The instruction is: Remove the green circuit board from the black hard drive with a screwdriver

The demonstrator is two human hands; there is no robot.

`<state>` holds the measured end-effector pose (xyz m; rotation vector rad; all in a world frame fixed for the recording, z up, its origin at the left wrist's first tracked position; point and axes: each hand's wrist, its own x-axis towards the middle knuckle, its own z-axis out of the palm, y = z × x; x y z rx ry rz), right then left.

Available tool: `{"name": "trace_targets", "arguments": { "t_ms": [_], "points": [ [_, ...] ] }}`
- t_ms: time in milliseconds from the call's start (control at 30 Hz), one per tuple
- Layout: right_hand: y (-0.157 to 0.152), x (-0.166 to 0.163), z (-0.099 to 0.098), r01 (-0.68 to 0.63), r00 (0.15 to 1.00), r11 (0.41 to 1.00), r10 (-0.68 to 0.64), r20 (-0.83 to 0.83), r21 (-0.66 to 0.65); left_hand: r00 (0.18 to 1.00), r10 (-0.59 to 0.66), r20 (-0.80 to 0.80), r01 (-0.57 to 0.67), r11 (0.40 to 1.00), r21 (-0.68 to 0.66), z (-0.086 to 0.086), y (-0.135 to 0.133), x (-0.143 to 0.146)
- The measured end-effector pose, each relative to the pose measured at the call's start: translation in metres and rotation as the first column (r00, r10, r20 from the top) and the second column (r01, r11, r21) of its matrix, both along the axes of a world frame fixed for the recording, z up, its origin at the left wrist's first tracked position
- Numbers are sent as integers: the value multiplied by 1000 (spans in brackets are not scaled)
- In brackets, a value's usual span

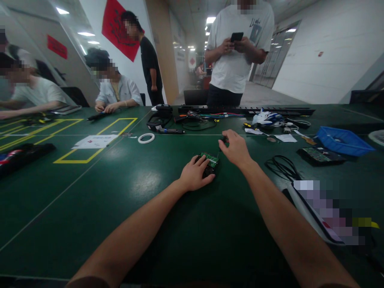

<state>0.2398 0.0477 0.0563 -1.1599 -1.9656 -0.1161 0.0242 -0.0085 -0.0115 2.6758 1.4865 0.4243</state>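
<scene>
A small black device with a green circuit board (210,160) on top lies on the green table (120,200) straight ahead of me. My left hand (195,174) rests on its near left side, fingers curled over it and holding it down. My right hand (235,149) hovers just right of the board, closed around a dark screwdriver handle (223,139). The thin shaft points down toward the board's far right corner.
A blue tray (342,141), another circuit board (319,154) and a black coiled cable (282,166) lie to the right. A white tape ring (146,138), tools and cables sit farther back. A person stands across the table with a phone; others sit at left.
</scene>
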Motion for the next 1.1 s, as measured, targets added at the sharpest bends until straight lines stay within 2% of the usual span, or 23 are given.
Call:
{"name": "trace_targets", "arguments": {
  "t_ms": [700,933,1100],
  "points": [
    [-1,3,3,26,1000,1000,-26,-2,0,1000,0,8,0,1000,15,1,-1,1],
    [2,5,4,-37,998,999,35,-43,-40,1000,-8,14,8,1000,18,2,-2,0],
    [1,6,5,-4,1000,999,4,-15,-32,1000,-6,-3,6,1000,19,2,-2,0]
  ]
}}
